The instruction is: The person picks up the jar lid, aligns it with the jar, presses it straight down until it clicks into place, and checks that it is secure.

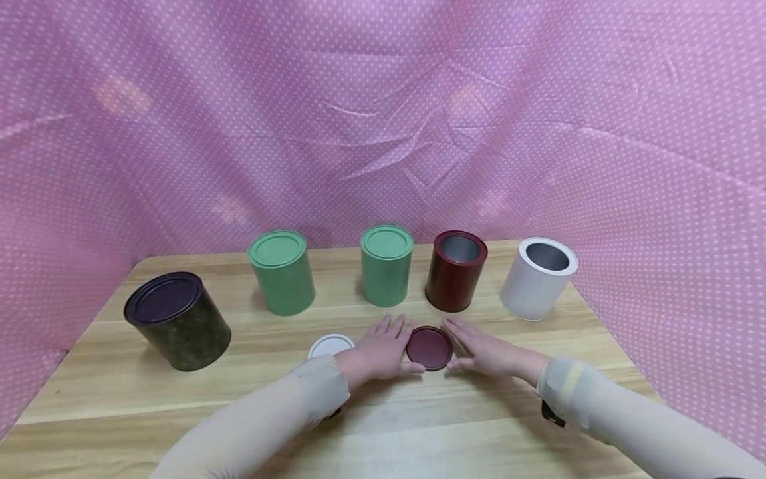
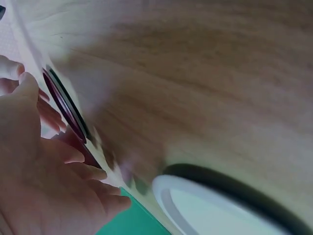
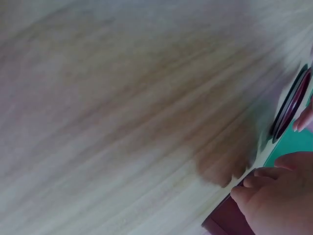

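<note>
A round dark red lid (image 1: 429, 348) lies flat on the table between both hands. Just left of it is my left hand (image 1: 383, 347), fingers stretched forward and spread, thumb by the lid's near edge. My right hand (image 1: 483, 350) is at the lid's right side, fingers extended. Whether either hand touches the lid I cannot tell. Neither hand holds anything. A white lid (image 1: 331, 345) lies left of my left hand, partly covered by that arm; it also shows in the left wrist view. Behind the hands stands an uncovered dark red can (image 1: 456, 274).
Two green cans, one at left (image 1: 284, 276) and one at centre (image 1: 385, 269), have their lids on. An uncovered white can (image 1: 532, 286) stands at right. A dark lidded can (image 1: 185, 326) is at far left. Pink dotted cloth (image 1: 383, 120) hangs around the wooden table (image 1: 108, 399).
</note>
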`<state>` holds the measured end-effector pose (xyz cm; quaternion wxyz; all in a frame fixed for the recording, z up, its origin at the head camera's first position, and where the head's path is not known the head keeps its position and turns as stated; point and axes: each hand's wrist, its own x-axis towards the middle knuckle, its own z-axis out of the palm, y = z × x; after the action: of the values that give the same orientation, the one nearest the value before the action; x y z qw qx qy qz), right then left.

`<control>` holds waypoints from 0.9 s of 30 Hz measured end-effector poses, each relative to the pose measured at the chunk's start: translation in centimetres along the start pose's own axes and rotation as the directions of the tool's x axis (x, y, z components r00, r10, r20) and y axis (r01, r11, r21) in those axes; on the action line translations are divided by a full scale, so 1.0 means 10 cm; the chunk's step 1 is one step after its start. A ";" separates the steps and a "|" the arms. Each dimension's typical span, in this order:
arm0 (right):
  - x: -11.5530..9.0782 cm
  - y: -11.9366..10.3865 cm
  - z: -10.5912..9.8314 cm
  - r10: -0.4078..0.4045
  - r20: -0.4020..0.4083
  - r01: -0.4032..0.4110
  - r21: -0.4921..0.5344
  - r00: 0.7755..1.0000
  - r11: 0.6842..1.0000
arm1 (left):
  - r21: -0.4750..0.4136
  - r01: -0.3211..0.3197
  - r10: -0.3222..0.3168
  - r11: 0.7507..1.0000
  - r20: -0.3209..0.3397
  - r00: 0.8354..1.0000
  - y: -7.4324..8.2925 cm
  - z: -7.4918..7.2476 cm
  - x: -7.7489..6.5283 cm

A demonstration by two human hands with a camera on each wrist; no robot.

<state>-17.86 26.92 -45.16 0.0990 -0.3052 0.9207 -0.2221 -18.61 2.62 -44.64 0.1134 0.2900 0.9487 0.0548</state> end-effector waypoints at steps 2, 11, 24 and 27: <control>0.02 0.01 0.01 -0.001 -0.007 0.001 -0.014 1.000 1.000 | 0.007 0.003 -0.004 1.000 0.020 1.000 0.00 0.00 0.00; 0.10 -0.04 0.09 -0.015 -0.037 0.010 -0.122 0.999 0.992 | 0.018 0.016 -0.016 1.000 0.010 1.000 0.01 0.00 0.01; 0.12 0.01 0.09 0.019 -0.043 -0.023 -0.092 0.999 0.996 | 0.061 0.034 -0.031 0.998 -0.057 0.998 0.06 -0.01 0.08; 0.13 0.00 0.09 0.031 -0.049 -0.035 -0.076 0.998 0.997 | 0.072 0.037 -0.032 0.997 -0.066 0.997 0.07 -0.02 0.09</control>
<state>-18.64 25.84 -46.04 0.0690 -0.2881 0.9356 -0.1921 -19.06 3.71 -44.46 0.0729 0.2754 0.9582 0.0274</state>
